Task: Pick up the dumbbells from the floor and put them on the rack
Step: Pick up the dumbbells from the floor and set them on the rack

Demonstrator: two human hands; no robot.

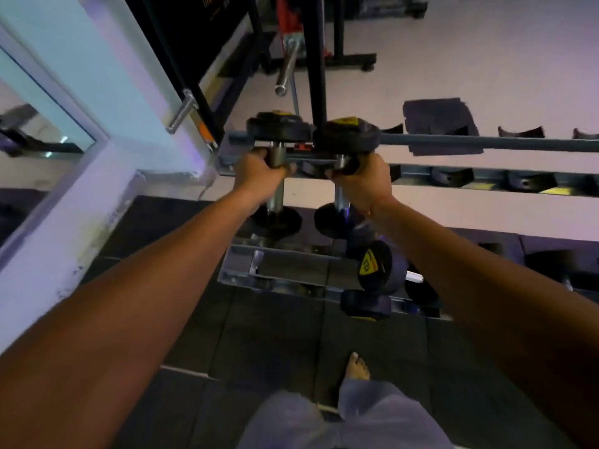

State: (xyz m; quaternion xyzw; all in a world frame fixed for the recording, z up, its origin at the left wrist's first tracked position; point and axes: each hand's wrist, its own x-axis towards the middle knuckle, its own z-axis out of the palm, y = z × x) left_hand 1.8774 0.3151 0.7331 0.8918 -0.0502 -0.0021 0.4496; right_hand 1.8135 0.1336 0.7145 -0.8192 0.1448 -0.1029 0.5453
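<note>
Two black dumbbells with chrome handles are held over the left end of the grey rack (486,142). My left hand (256,171) grips the handle of the left dumbbell (278,128). My right hand (363,179) grips the handle of the right dumbbell (346,132). Their far heads, with yellow labels, sit at the rack's top rail. Their near heads hang lower, over the middle tier. Another black dumbbell (372,267) with a yellow label lies on the bottom tier, partly behind my right forearm.
The rack's empty black cradles run off to the right on all tiers. A dark cloth (437,124) lies on the top tier. A black upright post (317,59) and a steel barbell (287,72) stand behind the rack. A mirror and white wall (97,92) are at left. My bare foot (356,367) stands on dark floor mats.
</note>
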